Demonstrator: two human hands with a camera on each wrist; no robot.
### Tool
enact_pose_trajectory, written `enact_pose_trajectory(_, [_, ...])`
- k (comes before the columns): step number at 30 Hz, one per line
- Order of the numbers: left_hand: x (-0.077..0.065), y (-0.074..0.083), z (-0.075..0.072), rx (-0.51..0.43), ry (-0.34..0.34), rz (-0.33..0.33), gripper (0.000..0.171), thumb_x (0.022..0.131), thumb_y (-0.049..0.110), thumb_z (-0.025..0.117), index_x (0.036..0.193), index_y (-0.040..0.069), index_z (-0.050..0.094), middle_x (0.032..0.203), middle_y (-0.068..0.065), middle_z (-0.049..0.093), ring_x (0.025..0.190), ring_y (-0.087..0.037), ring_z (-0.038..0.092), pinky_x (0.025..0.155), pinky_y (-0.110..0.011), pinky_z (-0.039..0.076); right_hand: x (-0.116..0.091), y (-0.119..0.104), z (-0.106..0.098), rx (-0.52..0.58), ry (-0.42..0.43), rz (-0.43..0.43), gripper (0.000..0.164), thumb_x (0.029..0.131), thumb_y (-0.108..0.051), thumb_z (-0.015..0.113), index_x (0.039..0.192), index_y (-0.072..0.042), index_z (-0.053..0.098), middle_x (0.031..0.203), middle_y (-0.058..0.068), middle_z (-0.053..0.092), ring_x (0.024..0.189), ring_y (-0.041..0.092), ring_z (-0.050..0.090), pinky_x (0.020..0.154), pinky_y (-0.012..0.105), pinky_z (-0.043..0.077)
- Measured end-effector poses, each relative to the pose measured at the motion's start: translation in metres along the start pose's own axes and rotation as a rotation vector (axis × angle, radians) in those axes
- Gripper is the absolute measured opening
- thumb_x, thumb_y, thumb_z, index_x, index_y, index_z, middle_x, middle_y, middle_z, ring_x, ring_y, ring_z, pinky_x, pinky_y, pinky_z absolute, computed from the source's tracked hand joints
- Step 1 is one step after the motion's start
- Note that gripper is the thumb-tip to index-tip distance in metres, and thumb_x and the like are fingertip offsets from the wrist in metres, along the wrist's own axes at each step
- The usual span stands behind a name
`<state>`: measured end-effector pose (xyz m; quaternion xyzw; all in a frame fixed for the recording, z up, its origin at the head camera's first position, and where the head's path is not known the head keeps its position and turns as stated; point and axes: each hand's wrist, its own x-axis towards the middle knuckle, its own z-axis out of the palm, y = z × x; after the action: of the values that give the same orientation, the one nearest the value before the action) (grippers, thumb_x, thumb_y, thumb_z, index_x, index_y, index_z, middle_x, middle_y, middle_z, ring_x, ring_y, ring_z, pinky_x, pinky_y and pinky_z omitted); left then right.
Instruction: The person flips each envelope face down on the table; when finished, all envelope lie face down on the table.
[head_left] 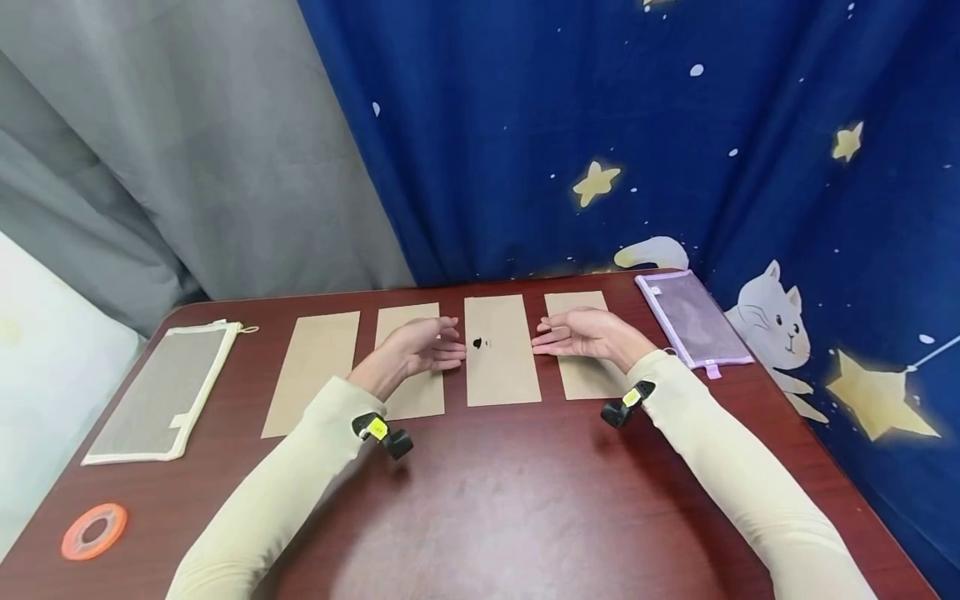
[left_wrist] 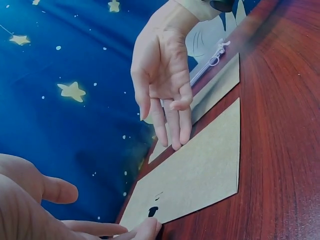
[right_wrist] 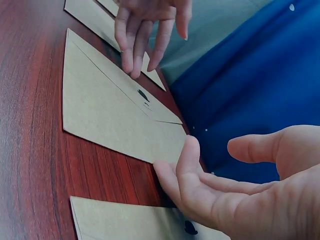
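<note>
A brown paper envelope [head_left: 502, 375] with a small black print lies flat between my two hands; the right wrist view shows its flap [right_wrist: 125, 87] folded down. My left hand [head_left: 423, 346] is at its left long edge, fingertips at or against the paper, above another envelope [head_left: 416, 396]. At the opposite edge is my right hand [head_left: 588, 333], fingers extended and palm turned inward, above an envelope [head_left: 592, 379] on that side. Neither hand holds anything. Whether the fingertips press on the paper is hard to tell.
Farther left lies another brown envelope [head_left: 315, 362], then a white-edged mesh zip pouch [head_left: 161, 392]. An orange ring-shaped roll [head_left: 94, 532] sits at the near left. A purple mesh pouch [head_left: 690, 317] is at the back right. Curtains [head_left: 525, 167] hang behind the dark red table [head_left: 480, 508].
</note>
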<state>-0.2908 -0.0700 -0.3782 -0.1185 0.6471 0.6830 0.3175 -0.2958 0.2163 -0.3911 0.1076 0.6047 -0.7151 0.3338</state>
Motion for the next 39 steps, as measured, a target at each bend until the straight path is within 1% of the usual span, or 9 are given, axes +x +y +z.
enact_pose_trajectory(4, [0.001, 0.002, 0.003, 0.017, 0.005, -0.006, 0.054, 0.109, 0.027, 0.042, 0.150, -0.008, 0.034, 0.150, -0.031, 0.042, 0.141, -0.038, 0.047, 0.118, -0.044, 0.043, 0.000, -0.002, 0.005, -0.022, 0.029, 0.013, 0.044, 0.108, -0.014, 0.043, 0.149, 0.001, 0.037, 0.156, 0.033, 0.035, 0.139, 0.038, 0.049, 0.098, 0.027, 0.057])
enact_pose_trajectory(8, [0.001, 0.003, 0.002, -0.012, -0.001, -0.018, 0.052, 0.109, 0.023, 0.041, 0.149, -0.009, 0.035, 0.150, -0.030, 0.041, 0.141, -0.037, 0.046, 0.119, -0.042, 0.043, 0.000, -0.001, 0.007, -0.041, 0.049, 0.019, 0.035, 0.107, -0.012, 0.046, 0.141, -0.002, 0.045, 0.154, 0.031, 0.038, 0.128, 0.034, 0.055, 0.082, 0.024, 0.059])
enact_pose_trajectory(12, [0.002, 0.003, 0.002, -0.061, -0.001, -0.002, 0.047, 0.108, 0.014, 0.042, 0.148, -0.010, 0.035, 0.139, -0.024, 0.044, 0.133, -0.032, 0.048, 0.118, -0.039, 0.043, -0.001, 0.001, 0.009, -0.087, 0.051, -0.008, 0.042, 0.106, -0.008, 0.046, 0.146, 0.004, 0.041, 0.149, 0.027, 0.045, 0.125, 0.031, 0.056, 0.086, 0.027, 0.059])
enact_pose_trajectory(17, [0.001, 0.004, 0.002, -0.089, -0.025, 0.008, 0.047, 0.104, 0.001, 0.042, 0.149, -0.008, 0.033, 0.125, -0.016, 0.046, 0.116, -0.023, 0.051, 0.119, -0.035, 0.041, -0.004, 0.008, 0.014, -0.201, 0.086, -0.116, 0.042, 0.103, 0.001, 0.047, 0.143, 0.014, 0.044, 0.121, 0.014, 0.062, 0.107, 0.020, 0.063, 0.106, 0.039, 0.054])
enact_pose_trajectory(20, [-0.001, 0.004, 0.000, -0.083, -0.043, 0.004, 0.047, 0.104, -0.002, 0.041, 0.149, -0.009, 0.032, 0.122, -0.016, 0.046, 0.109, -0.022, 0.051, 0.120, -0.034, 0.040, -0.005, 0.015, 0.021, -0.237, 0.127, -0.198, 0.040, 0.100, 0.006, 0.050, 0.139, 0.015, 0.048, 0.105, 0.007, 0.067, 0.094, 0.012, 0.065, 0.108, 0.042, 0.052])
enact_pose_trajectory(25, [-0.004, 0.005, -0.003, -0.030, -0.075, 0.020, 0.045, 0.105, -0.001, 0.040, 0.148, -0.012, 0.035, 0.118, -0.014, 0.048, 0.105, -0.021, 0.054, 0.119, -0.036, 0.041, -0.006, 0.026, 0.033, -0.205, 0.225, -0.327, 0.040, 0.095, 0.010, 0.057, 0.134, 0.016, 0.053, 0.092, 0.002, 0.067, 0.081, 0.005, 0.065, 0.091, 0.029, 0.061])
enact_pose_trajectory(30, [-0.008, 0.010, -0.003, -0.002, -0.040, 0.039, 0.042, 0.105, 0.004, 0.045, 0.145, -0.010, 0.043, 0.114, -0.013, 0.054, 0.098, -0.018, 0.060, 0.112, -0.032, 0.049, -0.006, 0.030, 0.036, -0.142, 0.279, -0.393, 0.040, 0.092, 0.015, 0.057, 0.133, 0.016, 0.055, 0.087, -0.001, 0.066, 0.077, 0.002, 0.064, 0.074, 0.015, 0.060])
enact_pose_trajectory(34, [-0.010, 0.015, -0.001, 0.031, -0.010, 0.088, 0.041, 0.105, 0.004, 0.048, 0.143, -0.009, 0.048, 0.105, -0.010, 0.063, 0.090, -0.014, 0.066, 0.106, -0.030, 0.054, -0.009, 0.030, 0.033, -0.101, 0.258, -0.418, 0.044, 0.092, 0.015, 0.055, 0.136, 0.016, 0.051, 0.084, -0.004, 0.068, 0.076, 0.001, 0.064, 0.073, 0.014, 0.059])
enact_pose_trajectory(39, [-0.013, 0.018, 0.001, -0.026, 0.014, 0.156, 0.041, 0.099, -0.005, 0.056, 0.139, -0.010, 0.053, 0.088, -0.004, 0.071, 0.078, -0.012, 0.071, 0.093, -0.031, 0.060, -0.011, 0.030, 0.029, -0.062, 0.190, -0.434, 0.047, 0.093, 0.016, 0.054, 0.139, 0.017, 0.047, 0.084, -0.007, 0.068, 0.076, 0.001, 0.065, 0.075, 0.013, 0.059])
